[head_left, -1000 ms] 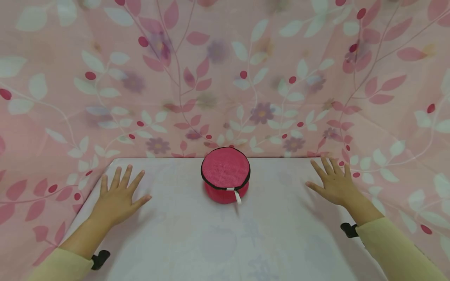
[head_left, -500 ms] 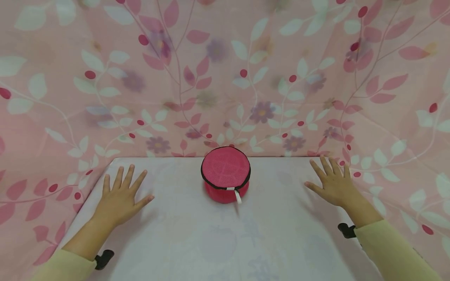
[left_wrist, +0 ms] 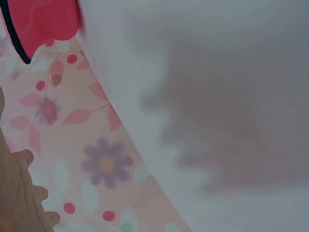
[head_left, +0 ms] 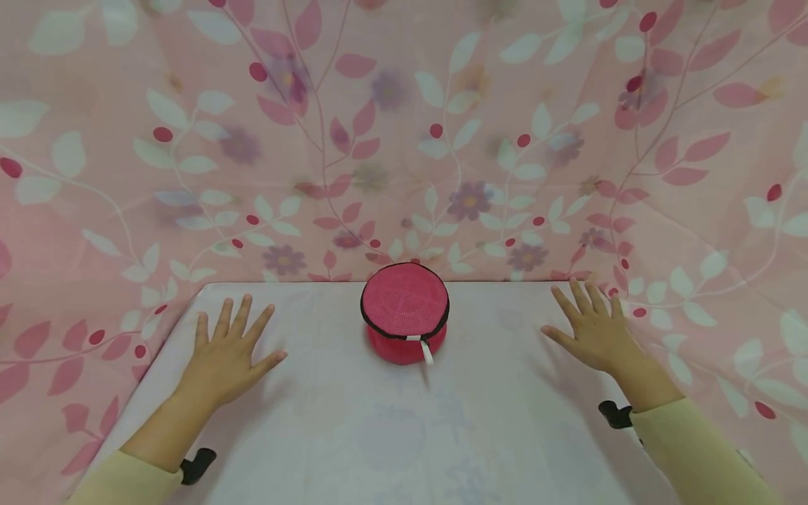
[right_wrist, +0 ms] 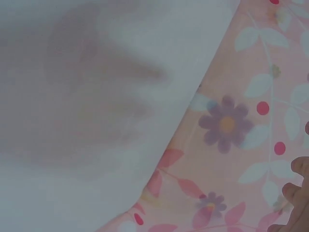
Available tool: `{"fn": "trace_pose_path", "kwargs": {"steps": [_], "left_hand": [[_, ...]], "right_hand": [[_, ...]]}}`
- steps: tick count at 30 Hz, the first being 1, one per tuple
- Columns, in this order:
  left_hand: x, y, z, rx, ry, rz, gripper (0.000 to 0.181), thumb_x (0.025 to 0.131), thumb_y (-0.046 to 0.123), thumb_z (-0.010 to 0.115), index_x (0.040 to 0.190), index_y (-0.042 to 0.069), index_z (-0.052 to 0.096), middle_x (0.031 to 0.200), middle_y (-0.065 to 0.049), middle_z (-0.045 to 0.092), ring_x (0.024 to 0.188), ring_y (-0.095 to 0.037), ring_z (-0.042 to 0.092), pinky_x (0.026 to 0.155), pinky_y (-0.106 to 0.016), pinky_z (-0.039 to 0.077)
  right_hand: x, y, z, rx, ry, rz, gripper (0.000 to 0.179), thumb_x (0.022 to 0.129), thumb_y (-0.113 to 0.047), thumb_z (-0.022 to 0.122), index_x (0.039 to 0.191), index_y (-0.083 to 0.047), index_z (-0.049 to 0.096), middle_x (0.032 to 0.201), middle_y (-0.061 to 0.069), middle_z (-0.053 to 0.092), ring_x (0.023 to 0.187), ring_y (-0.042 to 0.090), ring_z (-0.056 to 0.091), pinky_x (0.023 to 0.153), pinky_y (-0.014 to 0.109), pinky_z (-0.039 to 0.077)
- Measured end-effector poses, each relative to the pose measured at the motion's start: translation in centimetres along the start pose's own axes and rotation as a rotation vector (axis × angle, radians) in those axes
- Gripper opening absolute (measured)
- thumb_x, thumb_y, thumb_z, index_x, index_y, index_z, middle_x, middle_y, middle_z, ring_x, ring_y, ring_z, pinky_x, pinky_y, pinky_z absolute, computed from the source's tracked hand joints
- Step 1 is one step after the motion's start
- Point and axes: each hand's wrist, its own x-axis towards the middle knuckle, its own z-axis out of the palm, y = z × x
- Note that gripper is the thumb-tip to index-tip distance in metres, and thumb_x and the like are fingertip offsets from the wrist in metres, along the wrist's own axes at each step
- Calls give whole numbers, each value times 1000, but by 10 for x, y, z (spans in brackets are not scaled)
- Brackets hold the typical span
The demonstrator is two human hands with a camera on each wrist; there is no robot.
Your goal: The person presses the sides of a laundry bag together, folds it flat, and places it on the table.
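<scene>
A round red mesh case [head_left: 405, 301] with black piping and a white pull tab [head_left: 428, 353] stands near the back of the white table. To its left, my left hand [head_left: 224, 361] hovers palm down with fingers spread, holding nothing. My right hand [head_left: 596, 337] is held the same way on the right, apart from the case. In the left wrist view, part of the case [left_wrist: 48, 19] shows at the top left, and the left hand [left_wrist: 19, 193] at the lower left. Only fingertips of the right hand [right_wrist: 297, 193] show in the right wrist view. The case's inside is hidden.
The white table [head_left: 353, 449] ends at a straight back edge just behind the case. A pink floral cloth [head_left: 391, 168] hangs behind the table and along both sides. Black devices, such as the left one [head_left: 198, 466], stick out at both wrists.
My left hand has drifted right, toward the case. The right hand has shifted slightly left. The case stays where it was.
</scene>
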Motion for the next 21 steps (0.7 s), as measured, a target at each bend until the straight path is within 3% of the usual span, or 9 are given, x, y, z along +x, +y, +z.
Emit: {"fn": "trace_pose_path", "kwargs": {"steps": [11,16,21], "left_hand": [[4,20,3,-63,31,11,85,96,67,46,162,24,15,166,-19,-1,151,-41,-11,112,-67,-13],[7,28,5,-71,30,17,84,97,67,45,162,23,15,166,-19,-1,151,-40,-11,113,-66,-15],[11,35,10,-73,44,21,85,96,68,47,162,24,18,166,-21,6,151,-41,-9,113,-69,-8]], "right_hand": [[3,-8,8,72,62,-49,83,100,-60,46,162,-15,13,165,23,-2,150,47,-5,109,73,-12],[5,-15,10,91,61,-55,83,100,-59,46,162,-15,13,166,21,-2,151,43,-9,109,73,-11],[6,-22,12,105,49,-58,84,100,-59,46,162,-16,11,166,21,-2,150,43,-10,109,73,-10]]}}
